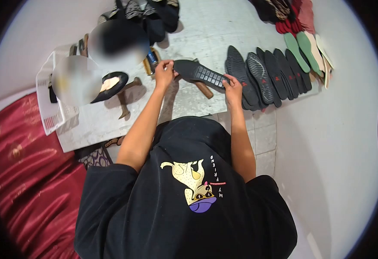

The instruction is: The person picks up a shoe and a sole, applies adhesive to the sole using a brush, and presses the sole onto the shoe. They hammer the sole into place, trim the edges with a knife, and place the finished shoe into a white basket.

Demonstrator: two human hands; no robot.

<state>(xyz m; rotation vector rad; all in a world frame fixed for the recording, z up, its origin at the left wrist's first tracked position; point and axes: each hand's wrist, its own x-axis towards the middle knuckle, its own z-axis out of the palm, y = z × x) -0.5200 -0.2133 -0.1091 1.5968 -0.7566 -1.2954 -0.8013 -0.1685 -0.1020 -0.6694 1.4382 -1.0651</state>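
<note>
Hands [164, 71] [233, 86] grip opposite ends of black shoe sole [197, 73] between them.

Your work surface: pale slab [206, 30] on floor; row of black soles [266, 75] overlapping along its right edge, coloured insoles [305, 47] beyond, wooden-handled hammer [126, 93] at left

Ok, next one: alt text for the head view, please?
Seen from above, a person in a black T-shirt holds a black shoe sole over a worn white board, left hand at one end, right hand at the other. A row of black soles lies to the right.
</note>
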